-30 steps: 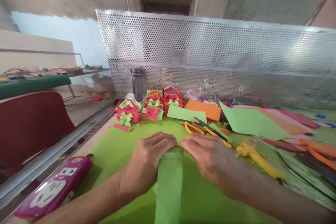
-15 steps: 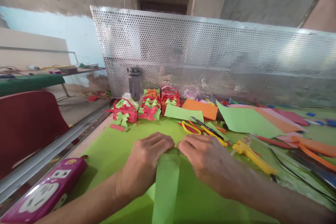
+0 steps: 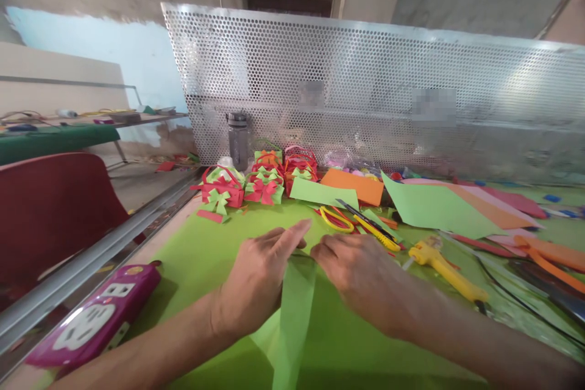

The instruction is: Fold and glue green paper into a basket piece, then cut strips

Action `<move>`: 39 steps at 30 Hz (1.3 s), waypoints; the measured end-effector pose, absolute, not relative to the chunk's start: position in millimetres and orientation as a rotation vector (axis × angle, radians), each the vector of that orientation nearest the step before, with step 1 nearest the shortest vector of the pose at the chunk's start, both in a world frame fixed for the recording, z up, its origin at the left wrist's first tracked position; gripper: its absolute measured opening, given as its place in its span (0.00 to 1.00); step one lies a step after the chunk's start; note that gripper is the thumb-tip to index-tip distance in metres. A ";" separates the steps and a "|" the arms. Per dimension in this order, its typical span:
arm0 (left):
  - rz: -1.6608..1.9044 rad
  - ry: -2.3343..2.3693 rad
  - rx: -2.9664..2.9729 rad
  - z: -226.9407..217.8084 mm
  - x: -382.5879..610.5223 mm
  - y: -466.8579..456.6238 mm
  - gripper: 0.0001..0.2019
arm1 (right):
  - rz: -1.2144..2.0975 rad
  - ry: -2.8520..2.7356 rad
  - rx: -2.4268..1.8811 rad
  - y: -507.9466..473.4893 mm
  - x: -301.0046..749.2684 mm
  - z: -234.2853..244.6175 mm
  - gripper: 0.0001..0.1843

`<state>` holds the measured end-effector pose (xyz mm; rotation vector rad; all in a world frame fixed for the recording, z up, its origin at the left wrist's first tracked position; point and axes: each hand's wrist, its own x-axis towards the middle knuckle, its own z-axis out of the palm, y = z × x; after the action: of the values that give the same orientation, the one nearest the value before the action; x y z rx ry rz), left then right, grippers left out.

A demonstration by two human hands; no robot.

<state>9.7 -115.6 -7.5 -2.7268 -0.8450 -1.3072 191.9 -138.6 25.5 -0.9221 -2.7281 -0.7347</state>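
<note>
A long light-green paper strip (image 3: 296, 317) with a folded flap runs from between my hands toward my body, over the green table covering. My right hand (image 3: 351, 274) is closed on the strip's far right corner, fingers curled. On the far left corner, my left hand (image 3: 260, 268) grips the paper with its fingers, its thumb raised off the sheet. Just beyond my hands lie yellow-handled scissors (image 3: 337, 219) and a yellow utility knife (image 3: 377, 231). A yellow glue gun (image 3: 448, 271) rests right of my right hand.
Small red and green paper baskets (image 3: 264, 186) stand at the back near a grey bottle (image 3: 237, 140). Green paper sheets (image 3: 425, 207) and orange paper (image 3: 354, 186) lie behind the tools. A purple power strip (image 3: 98, 317) sits at the left edge. A perforated metal screen (image 3: 283, 61) borders the back.
My left thumb has lifted from the paper, where both hands pinched its far edge before. The near part of the strip has tilted slightly. The view has shifted a little.
</note>
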 end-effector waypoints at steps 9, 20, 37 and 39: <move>-1.261 -0.837 -2.720 -10.6 11.6 -118.3 0.35 | -0.715 -2.855 -0.940 -139.6 189.4 27.5 0.14; -1.359 -1.160 -2.872 -0.7 12.9 -118.1 0.29 | -0.701 -2.832 -1.118 -128.8 194.0 18.0 0.18; -0.628 -1.358 -3.371 18.6 -17.1 -92.1 0.51 | -0.150 -2.627 -1.391 -86.6 210.9 18.6 0.08; -0.739 -1.454 -3.262 11.7 -10.5 -92.1 0.51 | -0.072 -2.610 -1.387 -84.0 211.8 17.9 0.09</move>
<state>-10.5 -92.1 11.7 -3.2622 -1.4539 -0.7389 211.8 -84.0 17.9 -1.3867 -2.6096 -0.0718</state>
